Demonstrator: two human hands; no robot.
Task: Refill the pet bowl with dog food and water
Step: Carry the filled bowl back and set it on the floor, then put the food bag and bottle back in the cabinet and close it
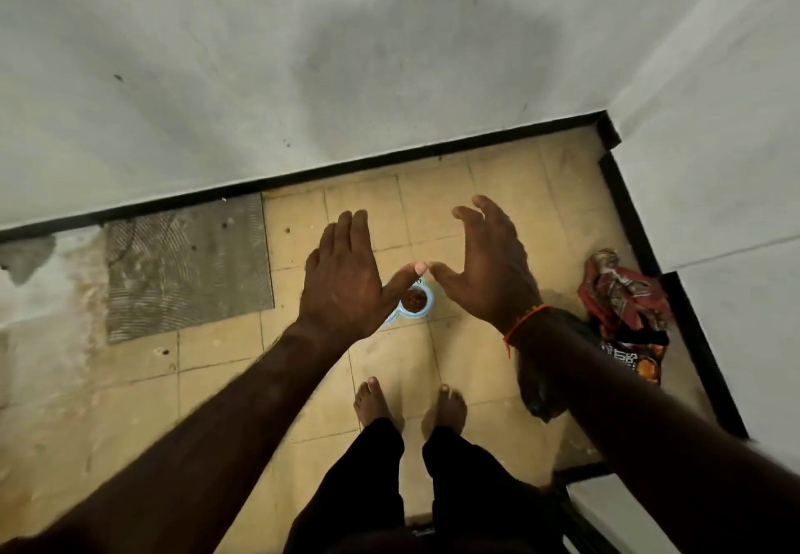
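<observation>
A beige tiled floor (433,363) meets pale walls. Both arms reach forward and down, palms facing down. The left hand (346,276) is spread flat, the right hand (485,268) open with curled fingers, thumbs nearly touching, empty. Beneath them on the floor sits the light-blue plastic pet bowl (417,300), brown kibble inside. At its 3 o'clock lies a crumpled red dog food bag (623,307).

White walls (303,55) with black skirting (389,159) enclose a corner of beige tiled floor (498,190), beside a grey ridged untiled patch (186,263); lighting is dim.
</observation>
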